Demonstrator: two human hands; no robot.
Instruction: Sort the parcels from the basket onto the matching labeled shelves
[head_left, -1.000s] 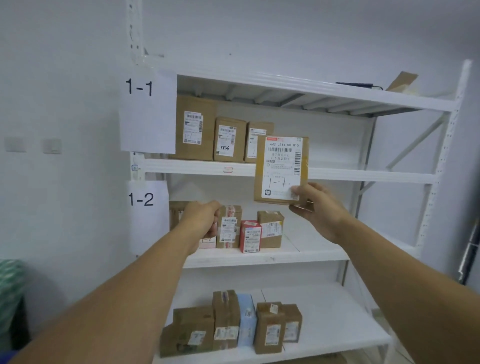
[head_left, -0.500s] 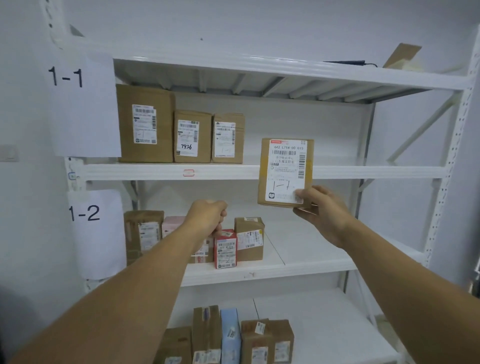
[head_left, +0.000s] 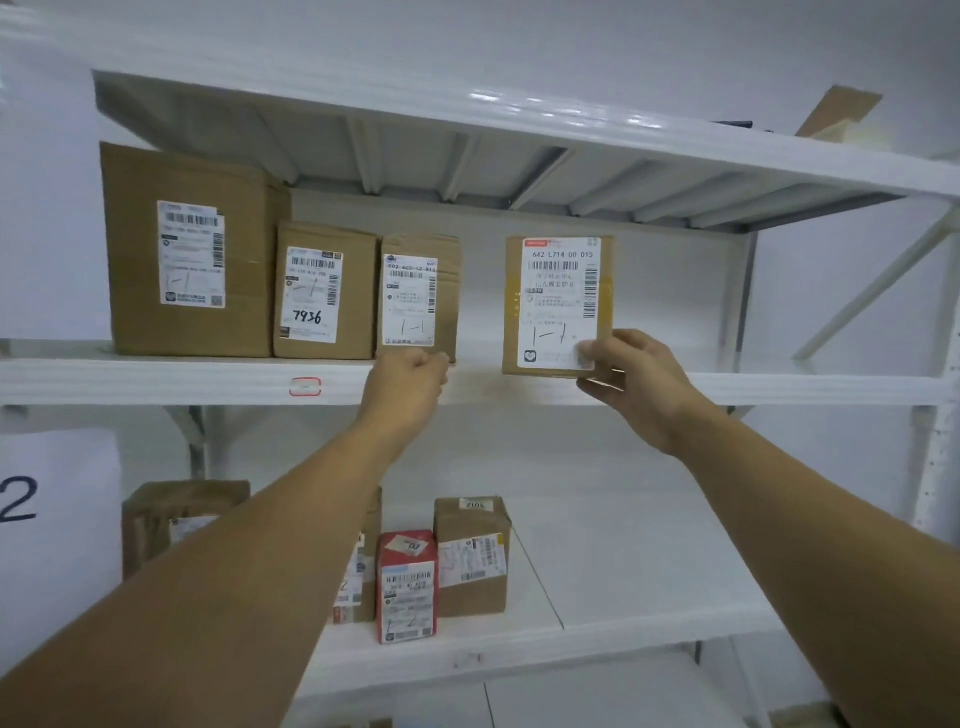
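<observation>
Parcel (head_left: 558, 306) marked "1-1" stands upright in the right hand (head_left: 636, 387), its long axis vertical and its label turned to the person. The fingers (head_left: 597, 349) grip it at the lower right corner, thumb on the label face and the other fingers behind and under the box. From these fingers the parcel rises up and to the left, and its bottom edge is level with the front lip of the shelf (head_left: 156, 382); I cannot tell if it already rests on it. Free space lies just to the left, between it and the nearest shelved box (head_left: 420, 299). The left hand (head_left: 408, 387) is curled closed, holding nothing that I can see, below that box. The right hand is clearly the one to finish: I judge a short push forward and release.
</observation>
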